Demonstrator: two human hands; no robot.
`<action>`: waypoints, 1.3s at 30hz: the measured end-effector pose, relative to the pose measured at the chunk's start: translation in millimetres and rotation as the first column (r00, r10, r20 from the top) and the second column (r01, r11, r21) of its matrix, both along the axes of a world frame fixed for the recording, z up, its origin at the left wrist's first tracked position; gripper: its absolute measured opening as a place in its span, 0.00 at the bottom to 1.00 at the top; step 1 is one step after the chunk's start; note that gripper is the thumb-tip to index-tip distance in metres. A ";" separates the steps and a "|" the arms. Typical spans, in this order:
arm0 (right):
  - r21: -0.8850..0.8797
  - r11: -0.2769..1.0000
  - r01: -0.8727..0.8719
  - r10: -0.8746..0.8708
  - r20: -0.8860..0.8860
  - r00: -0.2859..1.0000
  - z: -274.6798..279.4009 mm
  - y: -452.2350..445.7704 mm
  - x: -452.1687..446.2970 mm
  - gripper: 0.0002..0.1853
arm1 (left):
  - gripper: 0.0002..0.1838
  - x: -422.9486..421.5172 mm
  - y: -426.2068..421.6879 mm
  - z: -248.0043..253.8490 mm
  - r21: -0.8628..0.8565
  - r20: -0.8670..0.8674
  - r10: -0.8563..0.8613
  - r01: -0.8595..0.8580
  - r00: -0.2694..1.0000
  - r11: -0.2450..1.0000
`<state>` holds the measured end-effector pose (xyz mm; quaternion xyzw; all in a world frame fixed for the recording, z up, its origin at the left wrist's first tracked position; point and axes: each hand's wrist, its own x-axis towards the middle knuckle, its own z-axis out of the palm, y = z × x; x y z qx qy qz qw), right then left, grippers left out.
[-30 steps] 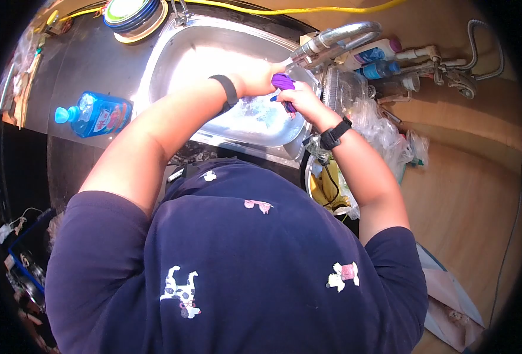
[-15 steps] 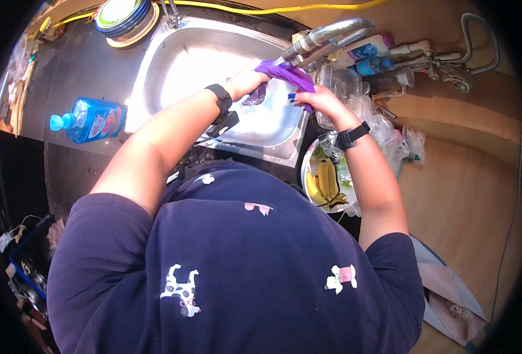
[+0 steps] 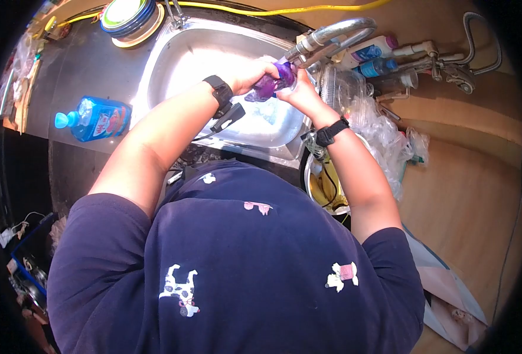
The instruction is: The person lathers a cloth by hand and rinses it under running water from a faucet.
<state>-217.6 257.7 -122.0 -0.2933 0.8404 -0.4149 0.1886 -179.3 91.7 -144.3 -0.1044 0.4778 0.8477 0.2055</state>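
Note:
A wet, bunched purple cloth (image 3: pixel 265 87) hangs between my two hands over the steel sink (image 3: pixel 181 44). My left hand (image 3: pixel 253 75) has its fingers wrapped round the left part of the cloth. On the right side, my right hand (image 3: pixel 299 91) grips the other part, close to the first hand. The faucet (image 3: pixel 326 40) reaches in from the upper right, its spout just above the cloth, and water seems to run onto it. Both wrists wear black bands.
Blue soap bottle (image 3: pixel 100 119) left of the sink; stacked plates (image 3: pixel 132 23) at the back left. Plastic containers (image 3: pixel 342 88), plastic bags (image 3: pixel 382 130) and bottles (image 3: pixel 376 66) lie to the right. Bananas (image 3: pixel 326 186) sit in a bowl near my right forearm. A yellow hose (image 3: pixel 273 12) runs behind.
Half a second ago the cloth was stretched between my hands; now it is bunched and my hands are closer together. My right hand has moved left and up.

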 end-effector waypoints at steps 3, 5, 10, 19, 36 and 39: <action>0.092 0.981 0.173 -0.176 0.025 0.984 -8.9 -2.8 3.8 0.34 | 0.12 4.5 -4.6 20.8 -0.067 0.135 -0.195 0.206 0.971 0.976; 0.027 0.998 0.056 -0.059 0.111 0.992 -5.8 -3.7 7.5 0.29 | 0.13 6.8 -6.2 29.2 -0.142 0.121 -0.298 0.313 0.947 0.939; -0.075 0.997 0.025 -0.013 0.156 0.988 -18.8 -8.8 4.2 0.17 | 0.16 5.6 -7.4 34.4 -0.757 -0.151 -0.540 0.254 0.828 0.602; 0.212 0.976 -0.044 0.092 -0.220 0.971 5.3 -23.8 9.4 0.10 | 0.10 5.1 0.8 25.9 -0.992 -0.111 -0.510 -0.064 0.853 0.108; 0.411 0.911 -0.019 0.102 -0.181 0.978 -1.3 -20.5 4.7 0.13 | 0.13 5.5 7.5 41.0 -0.998 0.023 -0.564 -0.012 0.825 -0.058; 0.298 0.955 -0.011 0.070 -0.187 0.980 0.0 -20.4 0.3 0.13 | 0.13 4.9 2.4 37.4 -0.992 -0.124 -0.523 -0.092 0.843 0.087</action>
